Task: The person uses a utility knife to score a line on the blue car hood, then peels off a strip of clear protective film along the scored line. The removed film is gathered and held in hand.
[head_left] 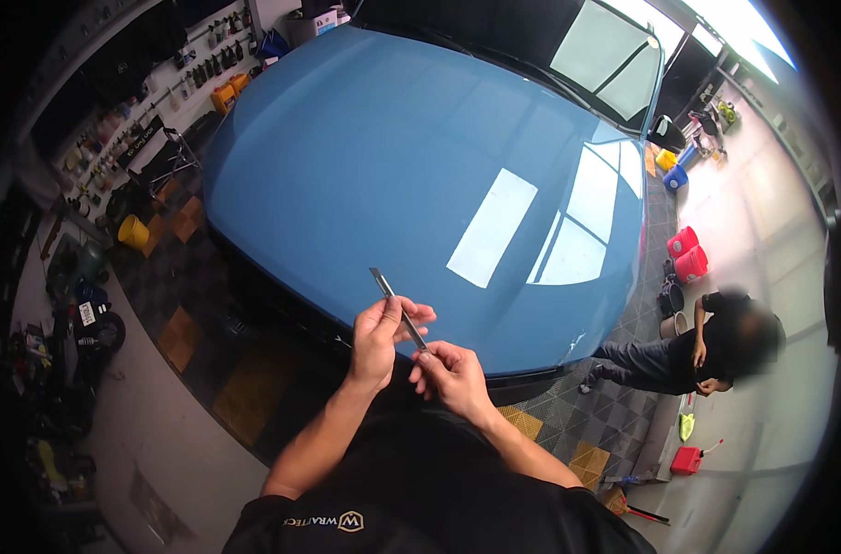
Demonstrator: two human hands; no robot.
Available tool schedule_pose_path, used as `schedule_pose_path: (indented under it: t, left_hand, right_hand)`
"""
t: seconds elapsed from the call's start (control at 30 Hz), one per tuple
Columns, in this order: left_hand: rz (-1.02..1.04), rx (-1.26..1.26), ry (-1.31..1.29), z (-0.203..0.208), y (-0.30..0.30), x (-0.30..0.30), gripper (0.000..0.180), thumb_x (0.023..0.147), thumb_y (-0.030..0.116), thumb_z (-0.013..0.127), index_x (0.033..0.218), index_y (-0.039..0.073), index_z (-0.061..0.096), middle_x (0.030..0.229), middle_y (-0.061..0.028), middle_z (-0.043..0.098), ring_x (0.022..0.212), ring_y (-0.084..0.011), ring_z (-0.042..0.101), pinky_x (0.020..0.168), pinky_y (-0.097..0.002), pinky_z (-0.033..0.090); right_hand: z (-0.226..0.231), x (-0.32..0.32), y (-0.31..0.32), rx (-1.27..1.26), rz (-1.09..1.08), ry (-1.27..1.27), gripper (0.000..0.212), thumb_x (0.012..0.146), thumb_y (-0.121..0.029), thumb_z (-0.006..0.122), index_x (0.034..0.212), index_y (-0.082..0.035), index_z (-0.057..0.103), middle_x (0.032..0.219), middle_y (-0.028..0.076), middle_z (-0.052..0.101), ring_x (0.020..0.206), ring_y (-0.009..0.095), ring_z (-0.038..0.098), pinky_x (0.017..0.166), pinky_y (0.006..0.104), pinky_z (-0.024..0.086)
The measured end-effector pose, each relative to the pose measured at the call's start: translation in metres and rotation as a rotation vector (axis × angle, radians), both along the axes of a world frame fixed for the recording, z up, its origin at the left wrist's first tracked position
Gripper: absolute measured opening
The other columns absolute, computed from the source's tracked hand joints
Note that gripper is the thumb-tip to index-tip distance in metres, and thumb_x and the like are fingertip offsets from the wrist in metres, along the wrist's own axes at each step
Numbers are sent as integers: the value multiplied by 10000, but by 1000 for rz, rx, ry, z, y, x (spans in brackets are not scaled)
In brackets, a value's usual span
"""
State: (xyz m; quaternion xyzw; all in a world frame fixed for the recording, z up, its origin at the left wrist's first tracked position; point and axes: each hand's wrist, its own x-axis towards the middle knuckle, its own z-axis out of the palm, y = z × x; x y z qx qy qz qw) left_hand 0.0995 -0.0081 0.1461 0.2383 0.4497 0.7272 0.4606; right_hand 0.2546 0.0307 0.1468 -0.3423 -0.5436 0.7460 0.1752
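A slim metal snap-off utility knife (411, 329) is held slantwise in front of me, its dark blade end pointing up and to the left. My left hand (380, 338) pinches it near the blade end between thumb and fingers, with some fingers stretched out behind. At the lower end, the thumb and fingertips of my right hand (450, 371) grip it. Both hands are over the front edge of a car's glossy blue hood (347, 166). The knife appears to be held above the hood rather than touching it.
Another person (716, 342) stands to the right by the wall. Red buckets (688, 266) stand along that side, with a red jug (686, 460) nearer. A yellow bucket (133, 232) is on the tiled floor at left, near shelves of bottles (213, 65).
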Motion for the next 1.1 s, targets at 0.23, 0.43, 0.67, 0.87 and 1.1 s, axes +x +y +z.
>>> schedule_pose_path:
  t: [0.23,0.43,0.67,0.87,1.1]
  left_hand:
    - [134,-87,-241,28,-21,-40,346,1135,349,429,1124,44,591,675,16,457,501,-52,318,467,-217,300]
    - [-491,-158,-58,10,-42,12,264,1136,260,428,1131,40,573,654,29,442,486,-22,303,424,-196,253]
    - [-799,-140,29,15,-56,59,222,1127,223,417,1146,42,544,697,45,469,512,-16,343,456,-204,300]
    - [-961,-128,6,18,-59,77,221,1130,222,406,1164,48,538,707,40,467,513,-22,336,460,-204,302]
    - [-1014,-118,12,15,-65,94,210,1126,201,410,1167,44,543,713,42,476,505,-16,340,448,-202,301]
  right_hand:
    - [-11,45,-38,435,-50,-352,152,967,-108,690,975,12,782,794,12,624,708,89,521,655,258,425]
    - [-3,72,-17,436,-456,-137,138,922,-44,655,962,4,778,785,0,631,655,66,524,604,241,428]
    - [12,84,-49,302,-800,268,182,970,19,685,1147,62,685,967,136,749,810,154,720,676,262,590]
    - [13,91,-76,388,-929,234,122,977,28,676,1096,55,685,1031,173,755,910,206,750,759,307,632]
    - [4,98,-95,505,-1051,194,74,969,42,684,1042,50,692,992,145,759,896,178,747,761,297,633]
